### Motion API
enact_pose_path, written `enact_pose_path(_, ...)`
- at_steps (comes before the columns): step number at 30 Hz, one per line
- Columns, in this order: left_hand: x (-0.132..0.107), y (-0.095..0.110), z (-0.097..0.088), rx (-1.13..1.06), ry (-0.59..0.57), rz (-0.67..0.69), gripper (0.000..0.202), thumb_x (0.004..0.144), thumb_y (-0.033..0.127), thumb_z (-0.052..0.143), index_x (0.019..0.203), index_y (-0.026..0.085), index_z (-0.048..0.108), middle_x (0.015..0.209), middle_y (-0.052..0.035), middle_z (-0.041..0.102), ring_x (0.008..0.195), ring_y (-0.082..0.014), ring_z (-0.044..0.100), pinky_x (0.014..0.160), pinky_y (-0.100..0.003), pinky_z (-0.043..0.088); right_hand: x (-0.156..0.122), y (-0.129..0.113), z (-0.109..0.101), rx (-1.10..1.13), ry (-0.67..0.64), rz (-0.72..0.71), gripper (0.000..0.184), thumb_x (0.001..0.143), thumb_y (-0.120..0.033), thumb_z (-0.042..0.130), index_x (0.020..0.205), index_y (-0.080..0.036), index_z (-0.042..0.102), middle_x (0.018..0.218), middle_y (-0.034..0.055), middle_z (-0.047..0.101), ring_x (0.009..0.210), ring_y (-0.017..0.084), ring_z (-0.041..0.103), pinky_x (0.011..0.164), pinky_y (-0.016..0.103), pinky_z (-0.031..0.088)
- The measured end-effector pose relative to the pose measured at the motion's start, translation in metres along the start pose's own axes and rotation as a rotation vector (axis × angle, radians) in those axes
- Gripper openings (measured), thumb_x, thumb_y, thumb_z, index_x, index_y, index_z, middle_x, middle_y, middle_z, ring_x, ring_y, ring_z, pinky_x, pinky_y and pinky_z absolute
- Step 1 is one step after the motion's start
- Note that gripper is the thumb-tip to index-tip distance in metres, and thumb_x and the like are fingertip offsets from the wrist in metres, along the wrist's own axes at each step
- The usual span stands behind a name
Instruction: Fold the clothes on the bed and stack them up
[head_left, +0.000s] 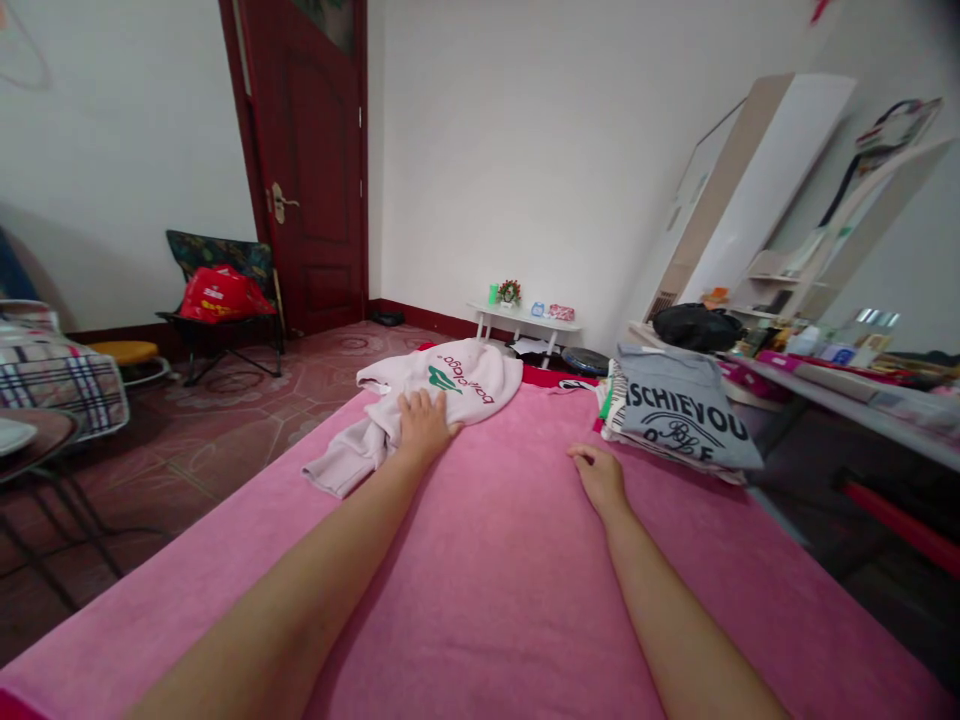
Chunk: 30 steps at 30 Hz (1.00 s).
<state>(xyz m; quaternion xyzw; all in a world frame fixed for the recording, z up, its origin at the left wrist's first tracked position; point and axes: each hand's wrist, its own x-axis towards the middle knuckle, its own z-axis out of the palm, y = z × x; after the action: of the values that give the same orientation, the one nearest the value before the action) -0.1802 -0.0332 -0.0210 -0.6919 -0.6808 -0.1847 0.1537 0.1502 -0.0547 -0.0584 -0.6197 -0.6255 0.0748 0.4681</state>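
A pale pink sweatshirt with lettering and a green print lies loosely at the far left of the pink bed cover. One of its sleeves stretches toward the cover's left edge. My left hand rests on the sweatshirt with its fingers apart, lying over the cloth. Over the middle right of the cover is my right hand, its fingers curled in and nothing visible in them. Just beyond it, to the right, sits a stack of folded clothes, topped by a grey shirt with dark lettering.
Past the bed's far end stands a low white shelf holding small items. A cluttered dressing table runs along the right. At the left are a folding chair with a red bag and a round table.
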Motion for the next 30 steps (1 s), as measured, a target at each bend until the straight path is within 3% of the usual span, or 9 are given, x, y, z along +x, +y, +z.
enact_pose_path(3,-0.003,0.002,-0.006,-0.005,-0.017,0.037,0.071,0.082,0.058,0.046,0.138,0.015,0.038,0.134,-0.0214,0.044,0.123,-0.0391,0.036,0.105,-0.057,0.01,-0.001,0.0,-0.001,0.02,-0.006,0.0,0.026,0.068,-0.026,0.049,0.078,-0.021,0.073,0.099,0.0073,0.073,0.099,0.024,0.065,0.093,0.039,0.047)
enact_pose_path(7,-0.005,0.003,-0.013,-0.012,-0.044,0.064,0.056,0.081,0.037,0.05,0.131,0.013,0.044,0.125,-0.0207,0.05,0.116,-0.0373,0.042,0.102,-0.058,0.016,-0.002,-0.001,-0.002,0.047,-0.007,0.005,0.025,0.068,-0.027,0.05,0.078,-0.021,0.073,0.096,0.007,0.073,0.095,0.023,0.066,0.092,0.039,0.048)
enact_pose_path(12,0.0,-0.001,-0.025,-0.029,-0.113,0.08,0.042,0.081,0.017,0.045,0.122,0.014,0.053,0.116,-0.0195,0.058,0.11,-0.0339,0.049,0.095,-0.053,0.032,-0.003,-0.003,-0.005,0.072,-0.017,0.015,0.026,0.068,-0.029,0.051,0.08,-0.02,0.073,0.092,0.0068,0.074,0.092,0.023,0.067,0.09,0.039,0.048)
enact_pose_path(16,0.014,-0.015,-0.039,-0.058,-0.194,0.071,0.033,0.081,0.016,0.048,0.111,0.017,0.063,0.106,-0.0154,0.065,0.103,-0.0304,0.057,0.086,-0.041,0.043,-0.004,-0.005,-0.006,0.093,-0.018,0.027,0.025,0.068,-0.029,0.053,0.08,-0.02,0.073,0.09,0.006,0.074,0.092,0.023,0.067,0.09,0.039,0.048)
enact_pose_path(20,0.021,-0.018,-0.054,-0.091,-0.198,0.02,0.028,0.084,0.018,0.047,0.102,0.014,0.067,0.105,-0.018,0.066,0.102,-0.0327,0.06,0.085,-0.042,0.045,-0.004,-0.008,-0.007,0.108,-0.025,0.045,0.026,0.07,-0.033,0.055,0.081,-0.019,0.073,0.09,0.0064,0.074,0.092,0.024,0.066,0.089,0.038,0.048)
enact_pose_path(24,0.018,0.002,-0.075,-0.173,-0.182,0.031,0.026,0.085,0.024,0.049,0.1,0.014,0.068,0.105,-0.017,0.066,0.104,-0.032,0.059,0.088,-0.04,0.044,-0.003,-0.013,-0.007,0.12,-0.028,0.071,0.036,0.079,-0.046,0.05,0.08,-0.018,0.073,0.09,0.0086,0.074,0.092,0.025,0.066,0.09,0.039,0.047)
enact_pose_path(30,-0.012,0.067,-0.109,-0.402,-0.239,0.25,0.031,0.088,0.039,0.049,0.097,0.016,0.069,0.099,-0.0095,0.069,0.093,-0.0236,0.063,0.077,-0.028,0.046,-0.001,-0.02,-0.005,0.342,-0.05,0.14,0.058,0.083,-0.063,0.041,0.085,-0.014,0.072,0.089,0.0126,0.073,0.089,0.026,0.068,0.087,0.037,0.05)
